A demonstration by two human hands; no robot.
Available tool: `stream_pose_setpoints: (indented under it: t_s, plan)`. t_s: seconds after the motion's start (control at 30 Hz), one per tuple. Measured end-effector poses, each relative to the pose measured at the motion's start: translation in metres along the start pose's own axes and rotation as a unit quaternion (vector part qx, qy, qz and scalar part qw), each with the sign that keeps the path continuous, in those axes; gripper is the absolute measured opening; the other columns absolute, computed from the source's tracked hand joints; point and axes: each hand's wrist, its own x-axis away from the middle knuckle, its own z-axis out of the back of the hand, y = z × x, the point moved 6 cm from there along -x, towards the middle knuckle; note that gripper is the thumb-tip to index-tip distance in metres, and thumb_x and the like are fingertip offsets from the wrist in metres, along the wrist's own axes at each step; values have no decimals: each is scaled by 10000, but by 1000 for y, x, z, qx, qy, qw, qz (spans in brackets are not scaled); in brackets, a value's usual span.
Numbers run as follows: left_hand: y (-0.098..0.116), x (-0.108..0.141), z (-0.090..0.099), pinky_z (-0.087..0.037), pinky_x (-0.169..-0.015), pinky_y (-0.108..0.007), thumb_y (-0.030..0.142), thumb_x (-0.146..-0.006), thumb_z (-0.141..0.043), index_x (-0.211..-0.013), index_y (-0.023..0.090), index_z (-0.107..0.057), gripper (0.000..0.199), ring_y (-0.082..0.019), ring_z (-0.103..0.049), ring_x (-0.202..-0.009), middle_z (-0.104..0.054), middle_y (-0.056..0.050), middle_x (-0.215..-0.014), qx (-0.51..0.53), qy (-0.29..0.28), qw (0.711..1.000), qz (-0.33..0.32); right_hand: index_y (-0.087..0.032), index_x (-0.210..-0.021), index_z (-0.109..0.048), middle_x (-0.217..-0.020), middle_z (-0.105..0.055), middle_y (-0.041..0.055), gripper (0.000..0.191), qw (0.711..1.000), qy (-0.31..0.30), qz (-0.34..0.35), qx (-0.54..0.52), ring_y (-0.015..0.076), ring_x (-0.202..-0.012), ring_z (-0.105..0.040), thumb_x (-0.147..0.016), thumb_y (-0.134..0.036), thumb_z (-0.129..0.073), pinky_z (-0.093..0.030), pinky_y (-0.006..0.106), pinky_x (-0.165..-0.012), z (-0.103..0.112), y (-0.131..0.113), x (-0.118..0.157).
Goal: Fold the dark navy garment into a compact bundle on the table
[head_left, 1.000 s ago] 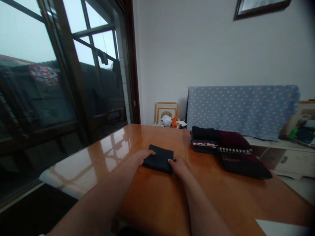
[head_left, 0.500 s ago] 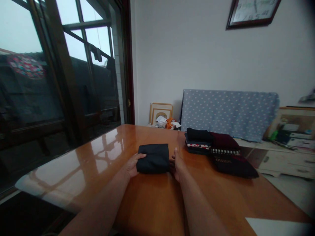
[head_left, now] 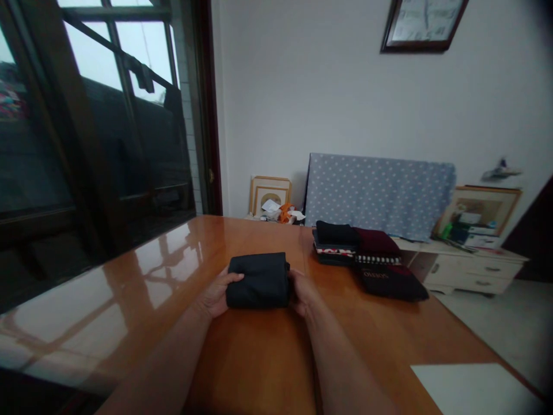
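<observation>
A dark navy garment point(head_left: 258, 281), folded into a compact rectangle, is between my two hands just above or on the wooden table; I cannot tell whether it touches the top. My left hand point(head_left: 219, 294) grips its left edge, thumb over the front and the other fingers hidden behind. At the right edge, my right hand point(head_left: 301, 293) is closed on the cloth, its fingertips partly hidden by the folds. To the right lies a stack of folded dark clothes point(head_left: 336, 233), beside a maroon garment point(head_left: 377, 242) and a black garment with lettering point(head_left: 393, 283).
The glossy wooden table point(head_left: 254, 357) carries a white sheet point(head_left: 475, 386) at its near right. Beyond it stand a polka-dot cloth cover point(head_left: 375, 193), a white cabinet point(head_left: 470, 274) and framed pictures point(head_left: 270, 190). A glass door point(head_left: 108, 115) is on the left.
My right hand has closed in from beside the folded garment onto its right edge. My left hand keeps its grip. The view has turned slightly to the right.
</observation>
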Motion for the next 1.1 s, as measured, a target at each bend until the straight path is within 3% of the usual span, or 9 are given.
stream_pose_setpoints:
  t_s: [0.13,0.27,0.37,0.43,0.57,0.67,0.8,1.0,1.1]
  plan:
    - [-1,0,-5,-536,-958,-433,150,-713,-721,-1337,195,-549,649,-303,-661,-1132,-668,-140,-1282,-6,-30,999,-7,-246,-947,-606,-796,-728,-20,180,999,31,37,-9,168,-692,-671,-777,-205,-564,-531,256,-653,6,-3,-2]
    - [-3,-1,-1,-542,-942,-434,143,-707,-717,-1302,190,-563,617,-307,-667,-1117,-685,-137,-1247,-4,-19,1000,0,-236,-928,-620,-807,-733,18,149,999,37,-3,-3,200,-752,-698,-844,-340,-557,-552,302,-682,2,0,2]
    - [-3,-2,0,-554,-911,-414,139,-697,-718,-1254,186,-588,574,-297,-685,-1073,-698,-128,-1217,-13,-8,1000,-1,-211,-930,-651,-788,-728,67,391,999,-5,-37,-9,236,-808,-711,-902,-566,-489,-566,345,-699,-8,1,7]
    - [-2,-2,-1,-558,-887,-394,124,-682,-724,-1244,190,-592,581,-286,-693,-1046,-700,-120,-1205,-18,-4,1000,-7,-213,-991,-662,-823,-733,75,483,999,-27,-18,-5,241,-839,-713,-883,-655,-499,-571,352,-716,-13,-3,11]
    - [0,0,-4,-563,-844,-364,164,-706,-758,-1291,237,-561,622,-258,-702,-1000,-700,-97,-1190,-15,1,1000,2,-234,-1100,-648,-924,-745,48,399,998,-6,47,39,211,-838,-711,-780,-450,-747,-570,312,-746,-10,-9,12]
    - [-3,-1,-1,-571,-794,-370,285,-745,-775,-1273,242,-568,569,-249,-712,-921,-714,-95,-1121,-10,34,999,28,-214,-1084,-648,-905,-746,44,371,996,24,36,80,207,-808,-709,-741,-298,-762,-569,306,-737,-2,-2,8]
    - [-6,-4,6,-569,-745,-345,314,-719,-803,-1147,193,-625,478,-241,-712,-850,-727,-97,-990,-45,83,995,17,-214,-1059,-650,-871,-747,26,369,995,41,24,91,199,-780,-703,-706,-241,-754,-563,304,-725,3,3,5]
    - [4,-3,4,-557,-789,-330,319,-727,-816,-1179,229,-611,505,-216,-705,-891,-722,-73,-1018,-37,74,996,-27,-208,-1022,-674,-873,-753,53,383,999,-8,-30,-22,233,-845,-717,-829,-535,-628,-560,360,-786,-9,-2,12]
    - [7,-1,0,-556,-779,-339,300,-743,-804,-1204,244,-592,510,-213,-705,-869,-718,-60,-995,-29,48,998,-22,-208,-993,-688,-849,-756,51,376,998,-17,-48,-34,233,-869,-717,-859,-540,-575,-553,360,-811,-10,-2,14]
